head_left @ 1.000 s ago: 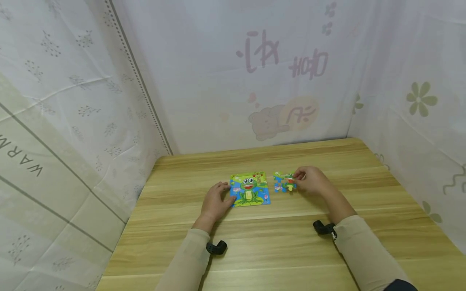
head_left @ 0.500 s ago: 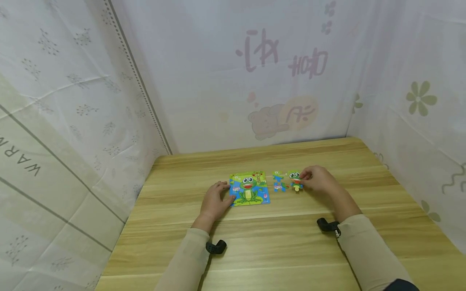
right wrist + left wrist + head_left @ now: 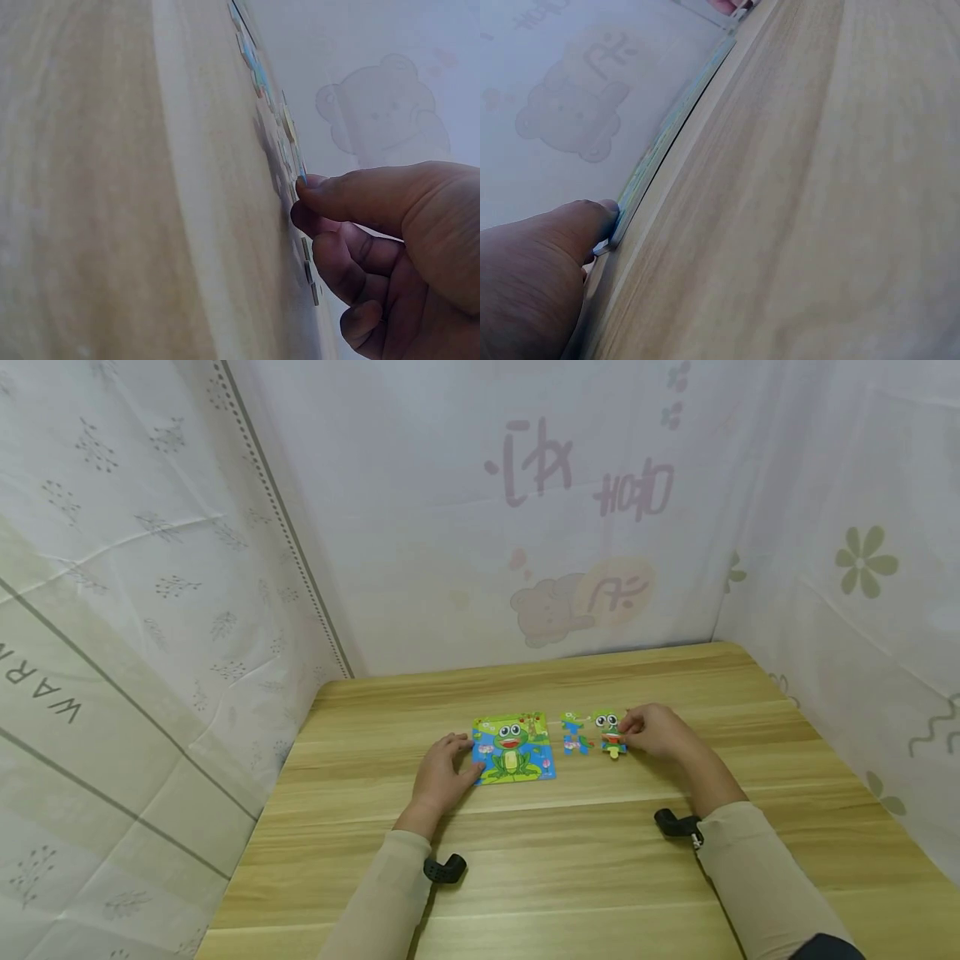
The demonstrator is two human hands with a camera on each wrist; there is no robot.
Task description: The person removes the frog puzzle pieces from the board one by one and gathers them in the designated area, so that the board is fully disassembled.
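A square frog picture board lies flat on the wooden table. My left hand rests at its left side, the thumb touching the near left corner. Right of the board, my right hand pinches a frog-body puzzle piece between thumb and fingers. In the right wrist view this piece looks tilted and raised off the table. Just behind it lies a frog-eyes puzzle piece. Two more puzzle pieces, a green and blue one and a pink and blue one, lie beside the board.
The wooden table stretches around the hands, with its back edge against a printed curtain. More curtain hangs along the right side. A black wrist camera sits on the left cuff, another wrist camera on the right.
My right hand has shifted right with the frog pieces, leaving a gap from the two left ones. The held piece now sits slightly nearer than the eyes piece. My left hand stays put.
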